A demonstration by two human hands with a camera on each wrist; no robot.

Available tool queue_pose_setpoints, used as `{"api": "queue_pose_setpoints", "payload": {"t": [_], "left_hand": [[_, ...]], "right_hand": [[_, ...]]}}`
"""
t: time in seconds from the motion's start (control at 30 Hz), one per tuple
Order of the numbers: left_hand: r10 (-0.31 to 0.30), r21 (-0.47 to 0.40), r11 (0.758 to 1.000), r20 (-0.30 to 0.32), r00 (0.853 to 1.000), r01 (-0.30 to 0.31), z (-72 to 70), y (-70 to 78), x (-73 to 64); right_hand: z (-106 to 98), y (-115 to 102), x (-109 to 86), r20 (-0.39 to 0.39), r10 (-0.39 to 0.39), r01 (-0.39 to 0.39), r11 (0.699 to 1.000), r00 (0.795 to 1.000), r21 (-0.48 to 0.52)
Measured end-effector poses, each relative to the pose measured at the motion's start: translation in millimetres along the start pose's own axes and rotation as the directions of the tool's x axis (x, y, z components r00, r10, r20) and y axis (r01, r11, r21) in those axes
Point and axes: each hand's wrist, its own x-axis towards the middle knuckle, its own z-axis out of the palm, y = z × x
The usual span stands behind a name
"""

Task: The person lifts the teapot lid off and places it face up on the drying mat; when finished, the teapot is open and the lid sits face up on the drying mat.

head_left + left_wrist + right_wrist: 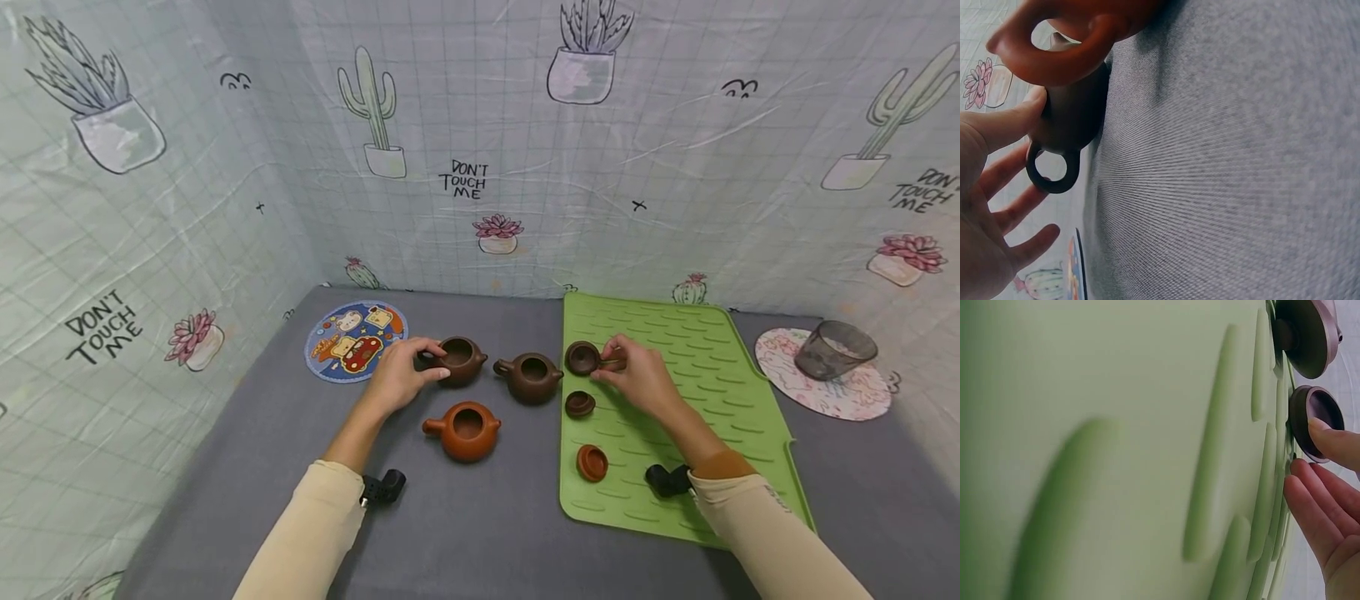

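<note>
My left hand [399, 372] grips the back-left dark brown teapot [468, 372], with thumb and fingers on either side of its body near the handle. In the left wrist view its ring handle [1054, 189] shows between the fingers. My right hand [640, 373] pinches the edge of a dark brown lid [581, 358] that lies inner side up, thumb [1335, 442] on its rim. Another dark brown teapot [531, 390] stands between the hands, lidless. An orange-brown teapot [480, 442], also without its lid, sits nearer me.
A green ridged mat [675, 333] lies under the lids, with a small dark lid [580, 404] and an orange-brown lid [592, 463] along its left edge. A round cartoon mat [330, 333] is at far left. A smoky cup [836, 350] stands on a pink-patterned mat [855, 400] at right.
</note>
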Motion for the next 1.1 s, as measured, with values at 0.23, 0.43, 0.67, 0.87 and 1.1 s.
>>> {"api": "queue_pose_setpoints", "payload": {"t": [0.23, 0.43, 0.67, 0.87, 1.1], "left_hand": [[0.013, 0.043, 0.999, 0.003, 1.0, -0.013, -2.6, -1.8, 5.2], [0.012, 0.098, 0.995, 0.018, 1.0, -0.014, -4.9, -3.3, 9.5], [0.008, 0.149, 0.989, 0.049, 0.999, -0.015, -6.2, -0.4, 11.4], [-0.009, 0.207, 0.978, 0.138, 0.99, -0.02, -13.4, 7.0, 13.9], [0.022, 0.352, 0.929, 0.255, 0.967, -0.114, -30.0, 17.7, 21.0]], "right_hand": [[-2, 0, -0.6, 0.021, 0.004, -0.005, 1.0, 1.0, 0.018], [-8, -3, -1.9, 0.059, 0.001, -0.001, 1.0, 0.998, 0.002], [-24, -9, -11.3, 0.15, -0.002, 0.018, 0.994, 0.989, -0.106], [-41, -15, -17.1, 0.223, -0.021, 0.061, 0.983, 0.975, -0.174], [-58, -25, -14.0, 0.261, -0.067, 0.142, 0.95, 0.963, -0.28]]}}
